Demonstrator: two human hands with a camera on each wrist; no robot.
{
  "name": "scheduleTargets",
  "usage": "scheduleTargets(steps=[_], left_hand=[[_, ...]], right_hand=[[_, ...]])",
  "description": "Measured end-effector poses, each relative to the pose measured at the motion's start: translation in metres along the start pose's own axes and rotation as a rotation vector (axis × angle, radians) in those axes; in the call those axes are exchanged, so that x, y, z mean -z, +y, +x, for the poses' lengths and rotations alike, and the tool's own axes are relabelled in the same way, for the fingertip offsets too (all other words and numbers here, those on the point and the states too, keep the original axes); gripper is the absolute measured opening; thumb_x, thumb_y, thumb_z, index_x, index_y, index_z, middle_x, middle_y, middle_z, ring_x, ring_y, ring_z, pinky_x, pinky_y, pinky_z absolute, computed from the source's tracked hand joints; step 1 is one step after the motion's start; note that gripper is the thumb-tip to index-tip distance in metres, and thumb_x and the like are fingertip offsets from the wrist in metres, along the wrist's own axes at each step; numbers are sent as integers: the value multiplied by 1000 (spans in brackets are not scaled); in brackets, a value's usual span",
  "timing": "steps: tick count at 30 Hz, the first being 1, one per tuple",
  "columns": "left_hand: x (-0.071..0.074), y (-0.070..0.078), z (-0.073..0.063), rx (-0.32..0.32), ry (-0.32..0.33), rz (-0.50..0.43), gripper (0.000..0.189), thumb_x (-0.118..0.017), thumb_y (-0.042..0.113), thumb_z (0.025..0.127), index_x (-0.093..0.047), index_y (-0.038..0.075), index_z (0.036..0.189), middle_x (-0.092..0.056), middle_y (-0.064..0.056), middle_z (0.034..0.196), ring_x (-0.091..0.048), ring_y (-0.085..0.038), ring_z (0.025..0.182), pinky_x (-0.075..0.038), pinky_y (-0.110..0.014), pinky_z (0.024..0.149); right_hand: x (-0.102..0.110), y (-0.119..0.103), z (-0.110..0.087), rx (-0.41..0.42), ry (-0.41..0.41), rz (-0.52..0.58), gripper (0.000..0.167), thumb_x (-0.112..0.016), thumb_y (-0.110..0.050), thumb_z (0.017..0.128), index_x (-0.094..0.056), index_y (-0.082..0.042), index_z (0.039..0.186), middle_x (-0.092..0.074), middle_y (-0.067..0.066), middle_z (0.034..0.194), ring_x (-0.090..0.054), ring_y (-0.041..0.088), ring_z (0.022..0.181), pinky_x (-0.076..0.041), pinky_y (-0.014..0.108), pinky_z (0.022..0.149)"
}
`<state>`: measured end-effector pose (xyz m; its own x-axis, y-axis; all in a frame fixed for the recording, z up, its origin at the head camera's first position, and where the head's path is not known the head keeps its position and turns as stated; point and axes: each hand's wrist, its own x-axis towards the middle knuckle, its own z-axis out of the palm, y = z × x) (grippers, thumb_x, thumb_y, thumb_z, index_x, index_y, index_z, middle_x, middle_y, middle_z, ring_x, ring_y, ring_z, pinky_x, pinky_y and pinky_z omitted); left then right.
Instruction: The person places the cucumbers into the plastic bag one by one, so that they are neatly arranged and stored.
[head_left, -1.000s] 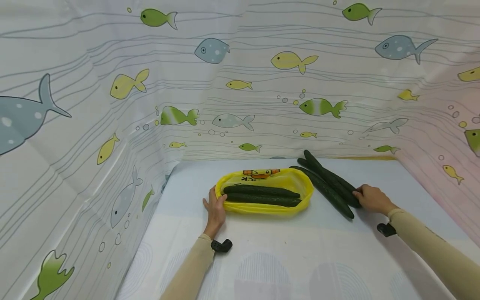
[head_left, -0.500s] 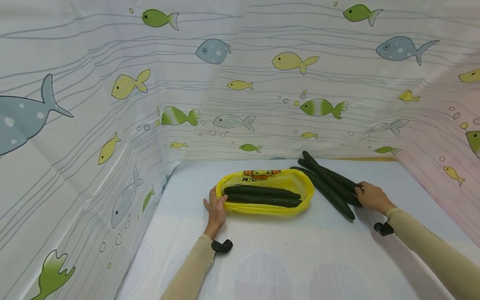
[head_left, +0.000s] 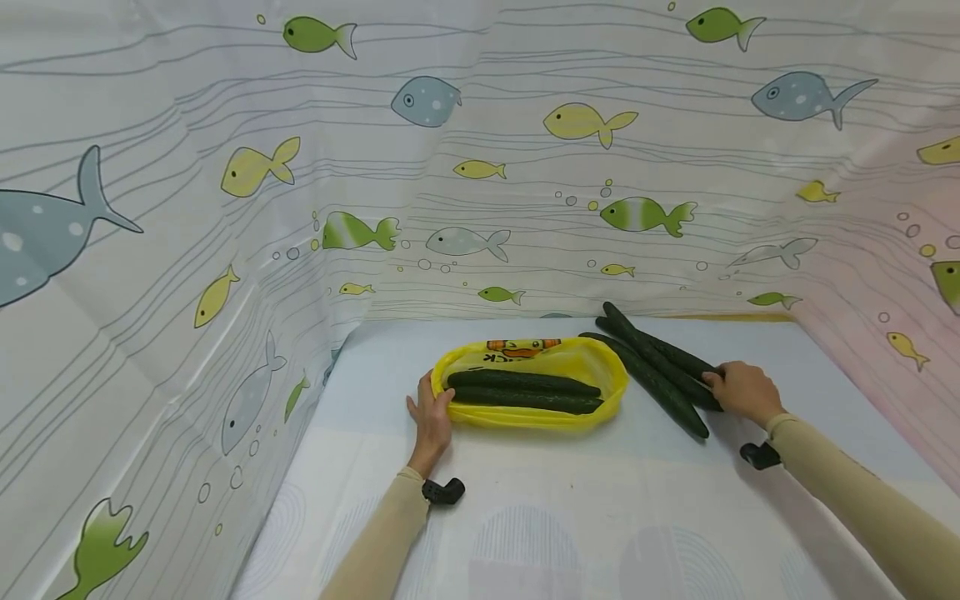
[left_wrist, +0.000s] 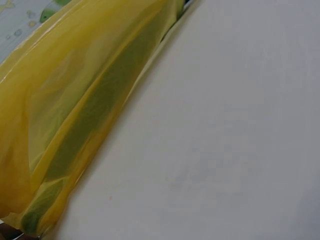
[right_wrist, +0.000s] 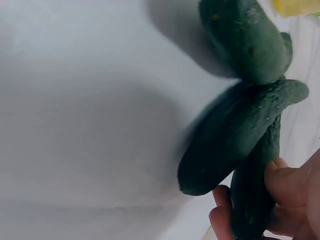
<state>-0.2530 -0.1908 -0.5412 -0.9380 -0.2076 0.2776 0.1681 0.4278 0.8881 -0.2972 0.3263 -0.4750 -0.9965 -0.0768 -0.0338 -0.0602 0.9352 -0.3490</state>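
Observation:
A yellow plastic bag would be mislabelled there; its front rim faces me, with two dark green cucumbers lying side by side inside. My left hand holds the bag's left end, thumb over the rim. Through the bag's side a cucumber shows in the left wrist view. Three more cucumbers lie in a loose pile right of the bag. My right hand grips the near end of the rightmost cucumber, thumb on one side and fingers on the other. Another cucumber crosses over it.
The third cucumber of the pile lies closest to the bag. A white patterned cloth covers the table. Fish-printed sheets rise at the back and both sides.
My right hand has shifted slightly up and left along the pile, and the rightmost cucumber's end has come into its grasp. The left hand and the bag have stayed put.

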Motion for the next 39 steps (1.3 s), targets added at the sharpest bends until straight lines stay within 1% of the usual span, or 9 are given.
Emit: scheduleTargets(steps=[5, 7, 10, 14, 19, 29, 33, 36, 39], left_hand=[[1, 0, 0, 2, 2, -1, 60, -40, 23, 101, -38, -3, 155, -44, -26, 158, -36, -44, 153, 19, -68, 125], [1, 0, 0, 0, 2, -4, 59, -40, 23, 101, -38, -3, 155, -44, -26, 158, -36, -44, 153, 19, -68, 124], [0, 2, -1, -3, 2, -12, 59, -40, 23, 101, -39, -3, 155, -45, -26, 158, -37, -44, 153, 19, -68, 124], [-1, 1, -2, -4, 3, -6, 60, -40, 23, 101, -38, -4, 155, -45, -27, 157, -37, -44, 152, 18, -69, 124], [0, 1, -2, -11, 2, -2, 60, -40, 23, 101, -37, -4, 155, -44, -27, 157, -37, -45, 152, 17, -68, 125], [0, 3, 1, -18, 8, -6, 60, -41, 23, 101, -39, -2, 155, -45, -26, 157, -37, -43, 153, 18, -68, 125], [0, 2, 2, -22, 13, -8, 60, -41, 24, 101, -39, -3, 154, -46, -27, 156, -37, -44, 152, 18, -68, 125], [0, 1, 1, -25, 17, -10, 60, -41, 24, 100, -39, -4, 154, -46, -27, 155, -37, -45, 152, 17, -68, 125], [-1, 0, 0, -23, 17, -11, 60, -41, 23, 101, -39, -3, 154, -46, -27, 155, -38, -44, 152, 17, -67, 125]], right_hand=[[6, -6, -2, -38, 6, -35, 52, -51, -29, 109, -61, 17, 129, -66, 43, 118, -68, 54, 90, -53, 65, 70], [9, -8, -2, -45, 14, -43, 50, -50, -30, 109, -63, 15, 128, -67, 42, 115, -67, 56, 89, -50, 67, 70], [14, -8, -2, -41, 32, -56, 47, -50, -30, 109, -68, 12, 121, -70, 38, 103, -66, 53, 83, -47, 67, 69], [22, -8, -3, -9, 59, -77, 42, -51, -27, 108, -71, 9, 105, -70, 28, 85, -65, 46, 74, -47, 62, 63], [35, -8, -3, 25, 74, -102, 41, -50, -25, 108, -71, 10, 101, -68, 21, 77, -63, 38, 66, -48, 51, 55], [51, -4, -6, 21, 107, -124, 40, -50, -23, 106, -72, 10, 103, -70, 21, 75, -64, 40, 66, -47, 48, 52], [53, -1, -10, 11, 129, -124, 38, -49, -21, 106, -71, 7, 96, -67, 19, 71, -63, 40, 65, -45, 47, 51], [56, 0, -13, 5, 143, -125, 38, -49, -20, 105, -72, 8, 98, -69, 22, 74, -63, 40, 65, -45, 47, 51], [60, 2, -17, 3, 165, -135, 37, -49, -19, 104, -72, 10, 107, -71, 31, 84, -64, 45, 67, -46, 50, 52]])
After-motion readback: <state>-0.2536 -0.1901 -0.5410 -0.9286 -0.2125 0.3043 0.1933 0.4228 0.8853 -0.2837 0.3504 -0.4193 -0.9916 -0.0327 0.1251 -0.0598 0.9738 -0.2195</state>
